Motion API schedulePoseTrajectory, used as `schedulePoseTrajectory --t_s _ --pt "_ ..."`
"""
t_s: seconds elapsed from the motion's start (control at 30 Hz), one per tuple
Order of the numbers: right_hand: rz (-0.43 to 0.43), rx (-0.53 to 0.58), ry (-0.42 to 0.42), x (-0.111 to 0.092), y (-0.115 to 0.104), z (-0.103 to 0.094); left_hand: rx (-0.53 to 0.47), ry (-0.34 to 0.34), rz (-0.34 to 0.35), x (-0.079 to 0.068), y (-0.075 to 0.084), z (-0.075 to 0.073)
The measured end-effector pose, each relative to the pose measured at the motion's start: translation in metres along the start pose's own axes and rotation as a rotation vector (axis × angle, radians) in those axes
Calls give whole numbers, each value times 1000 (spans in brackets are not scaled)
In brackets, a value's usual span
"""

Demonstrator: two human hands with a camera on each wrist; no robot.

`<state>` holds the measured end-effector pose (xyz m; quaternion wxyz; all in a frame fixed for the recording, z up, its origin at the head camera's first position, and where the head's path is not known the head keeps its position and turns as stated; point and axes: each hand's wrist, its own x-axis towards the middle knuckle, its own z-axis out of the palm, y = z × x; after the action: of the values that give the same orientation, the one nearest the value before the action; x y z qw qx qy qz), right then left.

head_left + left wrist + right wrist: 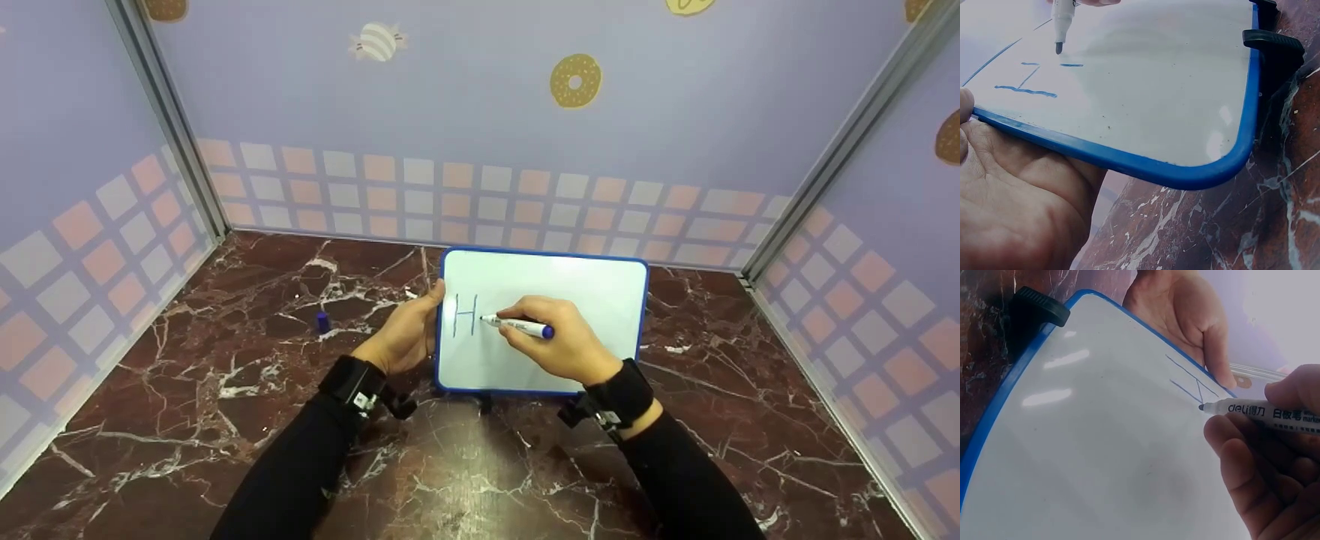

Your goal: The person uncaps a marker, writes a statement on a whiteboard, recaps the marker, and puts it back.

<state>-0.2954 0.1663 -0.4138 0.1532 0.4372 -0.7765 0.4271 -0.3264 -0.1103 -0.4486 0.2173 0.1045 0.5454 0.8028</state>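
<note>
One whiteboard (570, 281) – glossy white face, rounded corners, blue plastic rim – stands propped on a dark red marble table (187, 420) veined in white. The left hand (405, 334) holds its left edge, thumb over the rim, fingers behind. The right hand (566, 341) pinches one white marker (517, 325) with a blue end, printed "deli"; its tip sits just right of a thin blue "H" (465, 315). One blue cap (322, 322) stands on the marble, well left – apart from the board
</note>
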Motion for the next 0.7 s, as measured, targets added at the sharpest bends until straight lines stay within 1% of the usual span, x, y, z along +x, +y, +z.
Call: schedulePoseTrajectory --t_s 0.23,0.43,0.7 --pt "-5 -52 -6 1 -1 0 9 6 -2 1 -1 0" --pt "6 -45 -10 1 -1 -1 10 17 -6 1 0 1" --pt "17 -62 -9 1 -1 -3 14 8 -4 1 0 1"
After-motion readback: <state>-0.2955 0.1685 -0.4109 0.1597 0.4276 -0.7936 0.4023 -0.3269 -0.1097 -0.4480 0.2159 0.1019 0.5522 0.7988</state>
